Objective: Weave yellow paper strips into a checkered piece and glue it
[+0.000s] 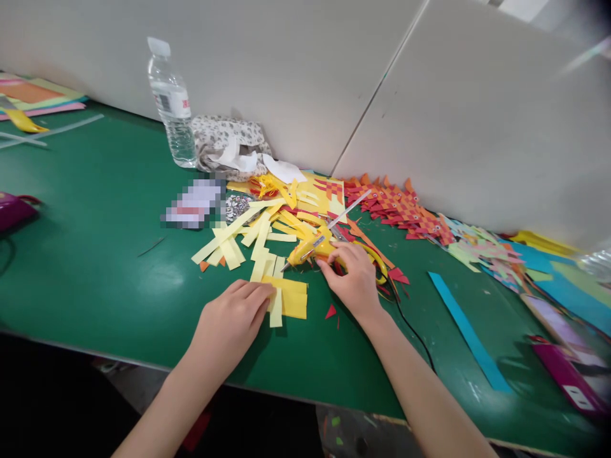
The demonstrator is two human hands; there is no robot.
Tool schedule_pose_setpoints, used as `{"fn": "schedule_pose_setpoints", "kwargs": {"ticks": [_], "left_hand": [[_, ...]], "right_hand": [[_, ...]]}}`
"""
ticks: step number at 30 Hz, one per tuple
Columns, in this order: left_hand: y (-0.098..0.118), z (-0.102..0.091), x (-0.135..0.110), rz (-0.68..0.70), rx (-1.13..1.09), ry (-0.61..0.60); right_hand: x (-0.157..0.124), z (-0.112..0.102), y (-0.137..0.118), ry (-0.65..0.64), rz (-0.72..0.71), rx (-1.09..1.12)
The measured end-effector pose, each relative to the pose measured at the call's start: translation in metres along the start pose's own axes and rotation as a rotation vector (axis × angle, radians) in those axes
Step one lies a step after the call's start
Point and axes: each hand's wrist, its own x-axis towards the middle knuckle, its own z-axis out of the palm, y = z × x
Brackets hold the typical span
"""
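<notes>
My left hand (238, 312) is closed, its fingertips pinching a pale yellow paper strip (276, 312) against a deeper yellow paper piece (296, 298) on the table. More pale strips stick out above these fingers. My right hand (352, 277) curls round the back of a yellow hot glue gun (310, 247), whose handle it mostly hides. The gun's nozzle points down and left, close above the yellow paper, and a clear glue stick (351, 208) juts from its rear. Yellow-handled scissors (379, 264) lie partly behind my right hand.
Loose pale strips (229, 238) and a bag of googly eyes (236, 207) lie beyond my hands. A water bottle (172, 108) stands by a patterned pouch (229, 143). Red-orange woven paper fish (391, 203), a blue strip (468, 327) and a black cord (415, 334) are rightward.
</notes>
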Motion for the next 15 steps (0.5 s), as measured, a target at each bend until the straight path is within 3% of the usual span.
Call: {"fn": "schedule_pose_setpoints", "kwargs": {"ticks": [5, 11, 15], "left_hand": [[0.0, 0.0, 0.0, 0.007, 0.024, 0.01], [0.003, -0.001, 0.0, -0.117, -0.004, -0.01], [0.002, 0.001, 0.0, -0.069, 0.024, 0.016]], "right_hand": [[-0.001, 0.002, 0.005, -0.024, 0.055, 0.014], [0.0, 0.003, 0.008, 0.006, 0.134, -0.008], [0.0, 0.001, 0.013, 0.056, 0.167, -0.093]]}}
